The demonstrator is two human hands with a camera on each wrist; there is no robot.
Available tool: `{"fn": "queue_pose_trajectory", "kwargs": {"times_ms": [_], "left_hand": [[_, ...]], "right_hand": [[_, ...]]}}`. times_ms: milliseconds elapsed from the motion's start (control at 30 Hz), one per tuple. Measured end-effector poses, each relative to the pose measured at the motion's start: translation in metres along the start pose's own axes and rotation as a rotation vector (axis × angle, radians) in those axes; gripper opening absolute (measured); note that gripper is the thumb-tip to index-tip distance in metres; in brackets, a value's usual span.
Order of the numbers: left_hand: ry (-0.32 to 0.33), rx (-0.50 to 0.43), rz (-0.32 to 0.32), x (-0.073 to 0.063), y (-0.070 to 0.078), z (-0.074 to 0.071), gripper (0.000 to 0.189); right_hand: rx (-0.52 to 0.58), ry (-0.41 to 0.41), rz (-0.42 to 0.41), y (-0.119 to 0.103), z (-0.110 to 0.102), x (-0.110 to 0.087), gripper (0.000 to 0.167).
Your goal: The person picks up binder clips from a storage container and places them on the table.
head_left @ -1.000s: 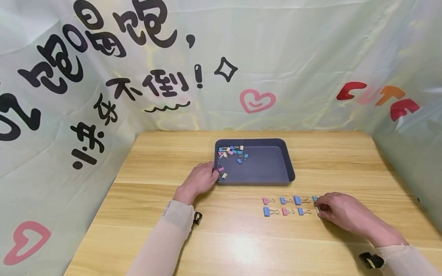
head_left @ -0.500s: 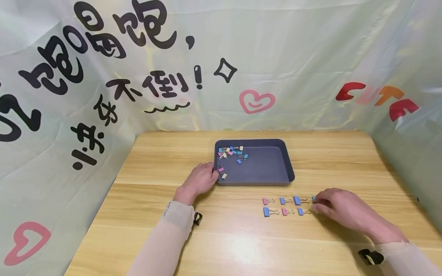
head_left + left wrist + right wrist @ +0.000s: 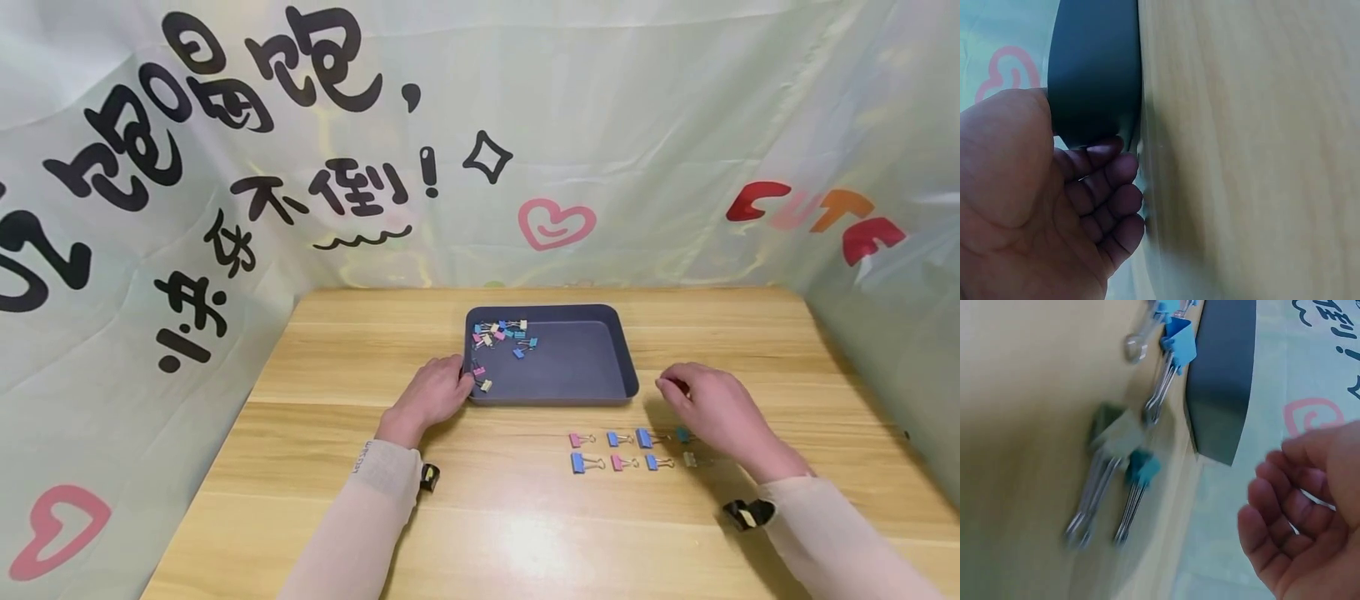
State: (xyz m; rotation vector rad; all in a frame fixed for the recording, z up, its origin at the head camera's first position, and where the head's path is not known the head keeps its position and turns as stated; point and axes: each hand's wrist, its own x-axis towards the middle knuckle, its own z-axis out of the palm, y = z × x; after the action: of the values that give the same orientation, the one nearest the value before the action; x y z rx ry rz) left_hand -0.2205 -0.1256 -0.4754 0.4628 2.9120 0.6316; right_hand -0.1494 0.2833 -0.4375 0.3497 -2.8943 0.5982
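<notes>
Nearest to us is the bare front of the wooden table; beyond it, at about five o'clock from the middle of the dark tray, we see two rows. In the nearer one lie a large blue clip, a pink clip, a small blue clip and a cream clip; the farther one has four more, ending with a teal clip. The handles which we can make out point toward three o'clock. Just beyond, at four o'clock from the tray, the right hand hangs above the table with its fingers loosely bent, and we see nothing between them. The left hand, at eight o'clock, pinches the tray's edge, so the two hands are well apart. Inside the tray, a mixed heap of clips is at ten o'clock, and a separate pair at eight. We judge that the step in hand is the passage between setting one clip down and fetching another. The next move, in our opinion, calls for the right hand to reach leftward, toward ten o'clock, and take a single clip without dragging its neighbours, while the left hand steadies the tray.
</notes>
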Motion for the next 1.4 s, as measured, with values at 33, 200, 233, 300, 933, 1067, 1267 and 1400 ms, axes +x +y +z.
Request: {"fn": "queue_pose_trajectory", "kwargs": {"times_ms": [33, 200, 233, 300, 933, 1067, 1267, 1400], "left_hand": [[0.001, -0.003, -0.001, 0.000, 0.000, 0.000, 0.032], [0.006, -0.009, -0.014, -0.001, -0.001, -0.001, 0.029], [0.009, -0.009, -0.018, -0.001, -0.001, -0.001, 0.030], [0.018, -0.014, -0.031, -0.002, -0.001, -0.001, 0.031], [0.128, -0.087, -0.062, -0.002, 0.001, 0.002, 0.029], [0.126, -0.070, -0.043, -0.002, 0.002, 0.002, 0.026], [0.129, -0.047, -0.023, -0.002, 0.002, 0.003, 0.025], [0.122, -0.040, -0.023, -0.002, 0.001, 0.003, 0.026]], "right_hand": [[0.017, 0.011, 0.017, -0.001, 0.002, 0.005, 0.018], [0.106, 0.010, 0.138, -0.008, 0.012, 0.031, 0.029], [0.118, -0.004, 0.168, -0.009, 0.015, 0.036, 0.032], [0.128, -0.041, 0.219, -0.012, 0.020, 0.044, 0.037], [0.030, -0.160, 0.307, -0.025, 0.044, 0.075, 0.039], [-0.010, -0.152, 0.263, -0.024, 0.047, 0.074, 0.040], [-0.038, -0.164, 0.230, -0.023, 0.049, 0.073, 0.038], [-0.051, -0.177, 0.210, -0.020, 0.051, 0.073, 0.035]]}}
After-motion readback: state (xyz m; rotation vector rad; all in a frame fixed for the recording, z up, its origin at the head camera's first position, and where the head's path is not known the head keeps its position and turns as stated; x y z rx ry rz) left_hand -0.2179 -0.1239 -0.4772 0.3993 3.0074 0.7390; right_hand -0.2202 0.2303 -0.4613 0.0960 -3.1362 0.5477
